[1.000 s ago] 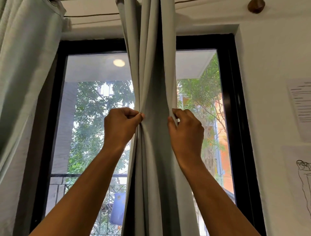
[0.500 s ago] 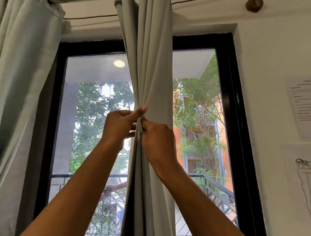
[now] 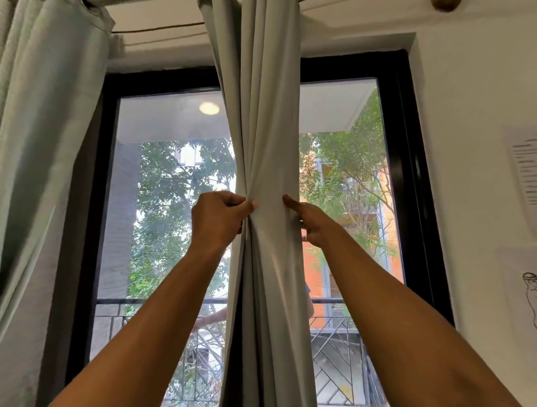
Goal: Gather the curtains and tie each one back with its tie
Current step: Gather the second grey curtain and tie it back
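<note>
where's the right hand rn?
Head view, right of centre: the right hand touches the right edge of the gathered pale grey fabric curtain, opposite the left hand.

Room in a home, looks like a flat; which rm I can't tell. Soft pale grey curtains: middle curtain (image 3: 261, 116) hangs right in front of me, side curtain (image 3: 43, 145) at far left, under a rod w/ a wooden end knob (image 3: 444, 3) at top right. Behind them is a tall black-framed window (image 3: 406, 174) set in a plain white wall (image 3: 465, 101). Thru the glass: balcony w/ a metal railing (image 3: 334, 300), round ceiling lamp (image 3: 209, 108), trees (image 3: 174, 188), orange bldg (image 3: 316, 261) opposite. On the wall at right are a printed sheet (image 3: 523, 171) and, below it, a line drawing (image 3: 530, 293) on paper, stuck straight onto the paint.
</note>
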